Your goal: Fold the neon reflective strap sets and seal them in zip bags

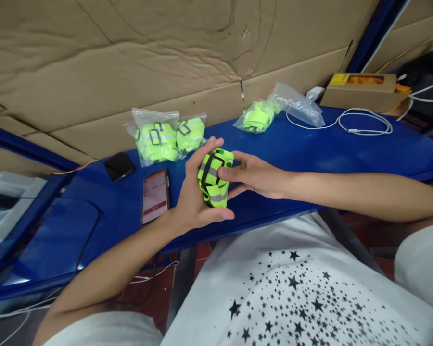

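A folded neon-yellow reflective strap [220, 194], with grey bands and a black buckle, is held between my two hands above the table's front edge. It lies against the palm of my left hand [191, 192], whose fingers reach up along its far side while the thumb points out below it. From the right, my right hand [254, 175] grips the strap, the thumb pressed on its front by the buckle and the fingers partly hidden behind. Behind my left hand are two clear bags of similar straps, one larger bag [159, 144] and one smaller bag [190, 134].
Another bagged strap [257, 117] lies at the back of the blue table [296, 154], beside a crumpled plastic bag [299, 105]. A white cable [364, 129] and a cardboard box [361, 93] sit at right. A lit phone [156, 197] and a black object [119, 166] lie at left.
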